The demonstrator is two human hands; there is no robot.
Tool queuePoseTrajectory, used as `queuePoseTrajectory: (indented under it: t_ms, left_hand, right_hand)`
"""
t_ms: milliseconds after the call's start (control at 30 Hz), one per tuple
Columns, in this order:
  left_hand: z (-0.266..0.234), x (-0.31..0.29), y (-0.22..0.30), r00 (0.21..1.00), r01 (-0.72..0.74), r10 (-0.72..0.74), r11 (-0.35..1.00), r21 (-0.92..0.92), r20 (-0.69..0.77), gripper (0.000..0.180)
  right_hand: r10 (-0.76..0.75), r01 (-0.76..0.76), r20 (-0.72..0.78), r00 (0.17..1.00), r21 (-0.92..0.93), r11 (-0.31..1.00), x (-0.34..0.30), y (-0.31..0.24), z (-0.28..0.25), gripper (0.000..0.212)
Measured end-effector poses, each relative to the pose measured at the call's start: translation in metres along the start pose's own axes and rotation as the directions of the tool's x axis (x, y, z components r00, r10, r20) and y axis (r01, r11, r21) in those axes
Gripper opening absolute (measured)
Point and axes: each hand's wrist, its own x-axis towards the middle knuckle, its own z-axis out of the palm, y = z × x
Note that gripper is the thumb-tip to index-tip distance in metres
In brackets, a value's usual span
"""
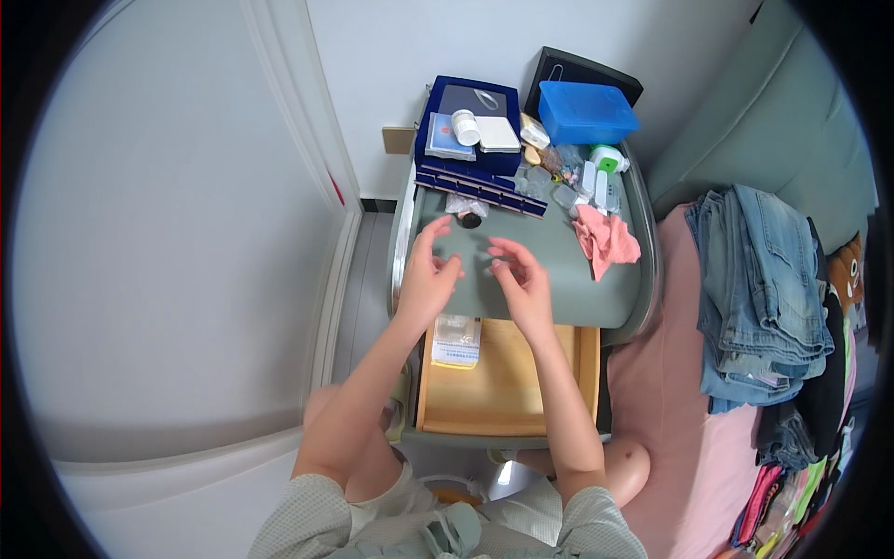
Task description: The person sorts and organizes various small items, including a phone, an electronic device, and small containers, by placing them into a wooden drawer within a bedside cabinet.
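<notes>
Above the grey-green cabinet top (587,289), your left hand (432,279) and right hand (523,281) hang apart, fingers loosely curved and spread, while the small dark round object (471,221) lies near the left one, on the far side of the right.

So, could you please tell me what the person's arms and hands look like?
The short sleeves are pale grey-green with a fine waffle-like texture. The left hand and right hand are ungloved, and no watch, bracelet or ring shows.
</notes>
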Motion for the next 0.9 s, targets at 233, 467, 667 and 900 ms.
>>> queuePoseTrajectory:
  t_ms: [233,467,667,900]
  left_hand:
    - [0.002,0.017,0.0,0.999,0.043,-0.042,0.998,-0.043,0.015,0.057]
    - [0.004,0.017,0.005,0.999,-0.007,0.006,1.0,0.008,0.052,0.06]
    - [0.007,0.011,0.013,0.992,-0.056,0.074,0.984,-0.17,0.1,0.063]
    - [0.007,0.006,0.004,0.996,0.056,-0.021,0.903,-0.425,0.088,0.055]
  right_hand:
    - [-0.021,0.021,-0.029,0.999,0.001,1.0,0.034,0.008,0.016,0.036]
    - [0.003,0.004,-0.127,0.992,0.058,0.998,0.044,0.01,0.022,0.031]
    - [-0.038,0.087,-0.318,0.947,0.14,0.986,0.047,0.011,0.021,0.021]
    - [-0.063,0.16,-0.431,0.9,0.191,0.968,0.045,0.003,0.024,0.014]
